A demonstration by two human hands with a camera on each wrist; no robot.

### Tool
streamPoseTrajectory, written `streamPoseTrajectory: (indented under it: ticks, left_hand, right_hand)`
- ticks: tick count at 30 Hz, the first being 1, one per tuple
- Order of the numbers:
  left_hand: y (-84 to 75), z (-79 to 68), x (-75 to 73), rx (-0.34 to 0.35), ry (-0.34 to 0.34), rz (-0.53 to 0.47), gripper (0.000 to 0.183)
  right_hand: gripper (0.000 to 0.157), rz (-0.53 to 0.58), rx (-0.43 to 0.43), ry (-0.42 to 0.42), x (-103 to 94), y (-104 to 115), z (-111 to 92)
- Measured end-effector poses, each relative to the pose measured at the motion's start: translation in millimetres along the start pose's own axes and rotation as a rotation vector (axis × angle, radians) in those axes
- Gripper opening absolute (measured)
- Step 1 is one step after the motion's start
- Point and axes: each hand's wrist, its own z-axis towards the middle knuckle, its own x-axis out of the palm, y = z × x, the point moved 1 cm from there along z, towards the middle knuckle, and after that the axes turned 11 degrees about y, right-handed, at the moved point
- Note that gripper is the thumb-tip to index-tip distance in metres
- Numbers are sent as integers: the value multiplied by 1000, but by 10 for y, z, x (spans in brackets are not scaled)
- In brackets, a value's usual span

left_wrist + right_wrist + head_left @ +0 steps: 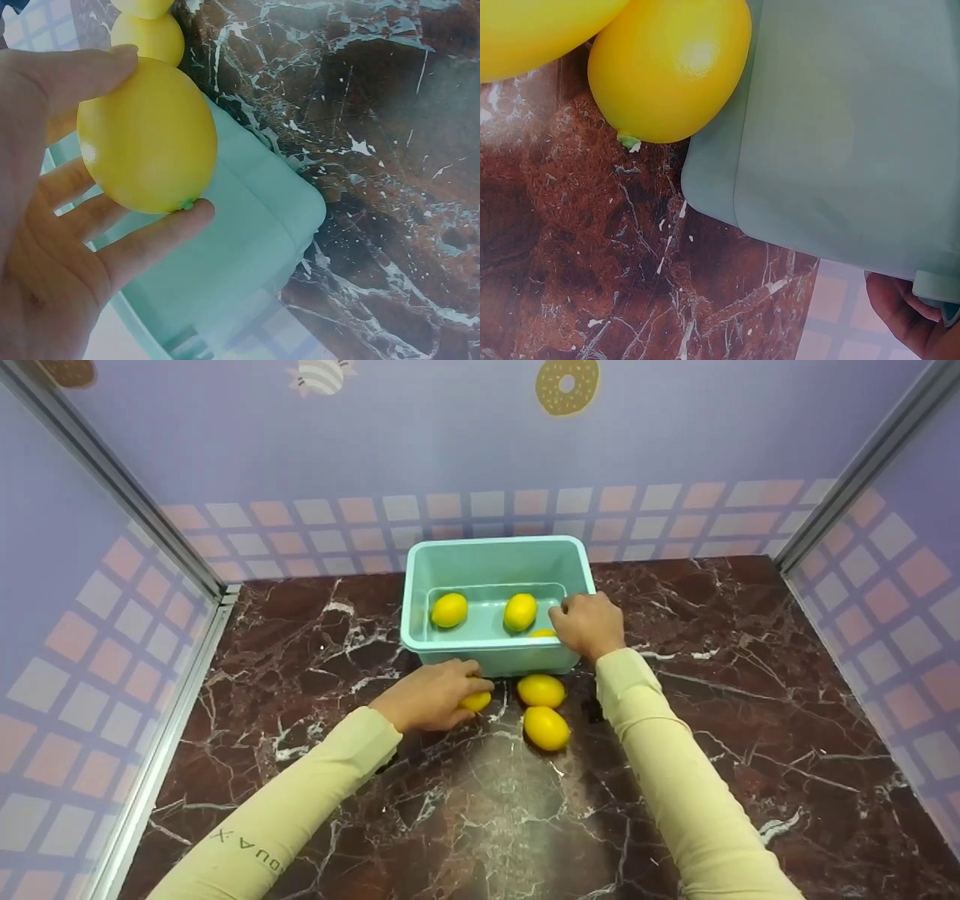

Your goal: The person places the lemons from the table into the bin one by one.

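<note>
My left hand (439, 695) holds a yellow lemon (150, 139), the thumb on one side and the fingers on the other. This lemon is just in front of a pale green plastic bin (495, 645). At the bin's front right corner, my right hand (592, 624) grips the rim; its curled fingers (896, 311) show past the rim in the right wrist view. Inside the bin lie a lemon (449, 610) on the left, another lemon (520, 613) near the middle and a third lemon (544, 634), partly hidden behind the front rim.
Two more lemons lie on the dark marbled table (480, 825) before the bin: one lemon (541, 691) close to its front wall, the other lemon (547, 728) nearer me. A patterned purple wall (450, 450) rises behind the bin, with side panels left and right.
</note>
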Motion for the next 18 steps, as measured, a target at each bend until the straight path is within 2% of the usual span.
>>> streamPoseTrajectory:
  ticks: [9,18]
  left_hand:
    - [-5,6,-82,-4,3,19,49]
    - [-33,15,-185,20,-16,56,42]
  right_hand:
    - [43,-6,2,13,-2,1,12]
    - [41,13,-1,6,-5,9,-9]
